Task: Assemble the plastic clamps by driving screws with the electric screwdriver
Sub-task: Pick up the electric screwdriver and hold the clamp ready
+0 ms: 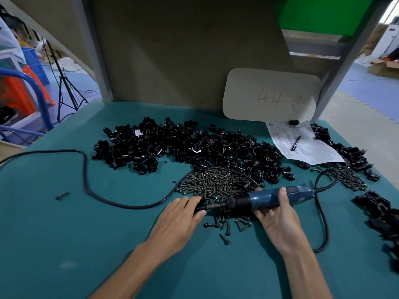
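Observation:
My right hand [278,214] grips the blue electric screwdriver [274,196], which lies almost level and points left. Its bit meets a black plastic clamp [200,207] that my left hand [181,216] holds between thumb and fingers just above the green table [86,234]. Under and behind both hands lies a heap of dark screws [216,184]. A big pile of loose black clamp parts [183,145] spreads across the middle of the table.
The screwdriver's black cord [86,182] loops left and also right around my right wrist. A paper sheet with a pen [302,143] lies at the back right under a beige card marked 44 [272,96]. More black clamps [382,216] sit along the right edge.

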`<state>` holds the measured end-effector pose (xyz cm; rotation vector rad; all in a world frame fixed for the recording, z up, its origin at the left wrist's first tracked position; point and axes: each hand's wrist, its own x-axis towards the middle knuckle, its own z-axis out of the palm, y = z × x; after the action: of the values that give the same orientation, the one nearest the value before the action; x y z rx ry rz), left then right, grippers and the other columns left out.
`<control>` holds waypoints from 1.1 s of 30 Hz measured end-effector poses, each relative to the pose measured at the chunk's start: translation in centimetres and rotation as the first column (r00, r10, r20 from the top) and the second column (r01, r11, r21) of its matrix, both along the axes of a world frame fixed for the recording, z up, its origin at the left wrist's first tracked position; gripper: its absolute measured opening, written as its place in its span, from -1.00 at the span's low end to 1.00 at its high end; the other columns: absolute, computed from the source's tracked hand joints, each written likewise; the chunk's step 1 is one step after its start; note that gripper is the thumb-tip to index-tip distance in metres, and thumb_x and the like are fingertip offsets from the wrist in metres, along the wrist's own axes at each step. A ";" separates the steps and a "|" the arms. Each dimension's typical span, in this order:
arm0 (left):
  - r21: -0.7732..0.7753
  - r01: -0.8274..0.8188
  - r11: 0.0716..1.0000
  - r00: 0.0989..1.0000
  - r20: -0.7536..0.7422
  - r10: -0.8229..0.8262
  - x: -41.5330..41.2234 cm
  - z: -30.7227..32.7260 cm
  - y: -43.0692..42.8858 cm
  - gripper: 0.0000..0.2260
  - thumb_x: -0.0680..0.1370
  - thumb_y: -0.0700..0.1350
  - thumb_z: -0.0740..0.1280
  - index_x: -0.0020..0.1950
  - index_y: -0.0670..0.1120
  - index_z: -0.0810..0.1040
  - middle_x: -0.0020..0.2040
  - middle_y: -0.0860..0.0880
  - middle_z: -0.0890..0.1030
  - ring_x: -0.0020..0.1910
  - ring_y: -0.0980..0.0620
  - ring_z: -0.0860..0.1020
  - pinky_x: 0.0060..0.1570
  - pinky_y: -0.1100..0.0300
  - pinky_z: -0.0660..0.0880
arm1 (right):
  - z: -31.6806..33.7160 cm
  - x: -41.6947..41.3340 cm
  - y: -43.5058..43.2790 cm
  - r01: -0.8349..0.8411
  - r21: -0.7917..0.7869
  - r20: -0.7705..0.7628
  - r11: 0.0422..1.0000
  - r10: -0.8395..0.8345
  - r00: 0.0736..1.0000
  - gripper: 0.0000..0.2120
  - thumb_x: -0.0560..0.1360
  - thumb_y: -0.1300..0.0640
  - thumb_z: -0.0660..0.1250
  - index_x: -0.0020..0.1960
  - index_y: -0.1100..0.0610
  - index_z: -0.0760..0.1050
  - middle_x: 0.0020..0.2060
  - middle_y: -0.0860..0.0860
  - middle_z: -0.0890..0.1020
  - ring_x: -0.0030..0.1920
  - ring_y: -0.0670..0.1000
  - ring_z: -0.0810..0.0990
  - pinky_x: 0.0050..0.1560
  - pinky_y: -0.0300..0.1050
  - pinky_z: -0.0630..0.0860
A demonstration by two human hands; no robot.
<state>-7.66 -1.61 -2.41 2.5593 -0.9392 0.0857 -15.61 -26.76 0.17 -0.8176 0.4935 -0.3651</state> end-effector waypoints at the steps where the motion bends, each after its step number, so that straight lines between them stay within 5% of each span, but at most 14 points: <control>1: 0.003 0.000 1.000 1.000 -0.002 0.000 0.0 0.0 0.0 -0.53 0.64 0.30 -0.17 0.42 0.12 0.24 0.06 0.18 0.40 -0.01 0.11 0.35 0.05 0.14 0.39 | 0.0 0.0 0.0 -0.002 0.002 0.008 1.000 0.002 1.000 -0.33 0.56 -0.15 0.26 0.48 0.29 0.33 0.29 0.25 0.59 0.29 0.19 0.61 0.13 0.03 0.66; 13: -0.050 -0.016 0.999 0.996 -0.083 0.012 0.1 0.0 0.1 -0.58 0.61 0.36 -0.19 0.20 0.17 0.29 -0.13 0.21 0.38 -0.10 0.16 0.32 -0.18 0.16 0.31 | 0.1 -0.4 -0.3 -0.023 -0.011 0.089 1.000 0.023 0.996 -0.51 0.55 -0.10 0.29 0.32 0.21 0.45 0.18 0.18 0.68 0.22 0.15 0.66 0.06 0.01 0.67; 22: -0.074 -0.022 0.997 0.992 -0.129 0.012 -0.2 0.7 0.2 -0.60 0.61 0.36 -0.17 0.18 0.20 0.30 -0.20 0.21 0.39 -0.05 0.31 0.33 -0.17 0.27 0.25 | 0.8 -0.1 0.2 0.054 -0.007 0.014 0.999 -0.054 0.998 -0.39 0.52 -0.15 0.29 0.42 0.22 0.40 0.26 0.23 0.63 0.26 0.18 0.63 0.02 0.02 0.69; 29: -0.086 0.008 0.996 0.983 -0.181 -0.023 -0.8 1.4 0.1 -0.52 0.59 0.38 -0.19 0.27 0.19 0.33 -0.17 0.22 0.40 -0.05 0.32 0.34 -0.15 0.33 0.25 | 2.3 0.0 0.2 0.116 -0.071 0.008 0.991 -0.116 0.993 -0.45 0.48 -0.20 0.30 0.27 0.18 0.45 0.09 0.15 0.73 0.06 0.06 0.72 -0.06 0.00 0.70; 33: -0.212 -0.069 0.975 0.909 -0.416 -0.026 -0.6 1.8 0.7 -0.70 0.64 0.31 -0.02 0.11 0.24 0.43 -0.16 0.17 0.56 -0.10 0.23 0.48 -0.08 0.14 0.42 | 3.5 0.4 0.3 0.197 -0.017 0.003 0.980 -0.197 0.980 -0.41 0.46 -0.20 0.28 0.33 0.18 0.41 0.11 0.13 0.70 0.16 0.09 0.66 0.08 0.03 0.64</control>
<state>-8.29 -0.90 -0.64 2.2504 -0.6909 -0.3227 -15.22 -26.47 3.66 -0.7869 0.5729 -0.5538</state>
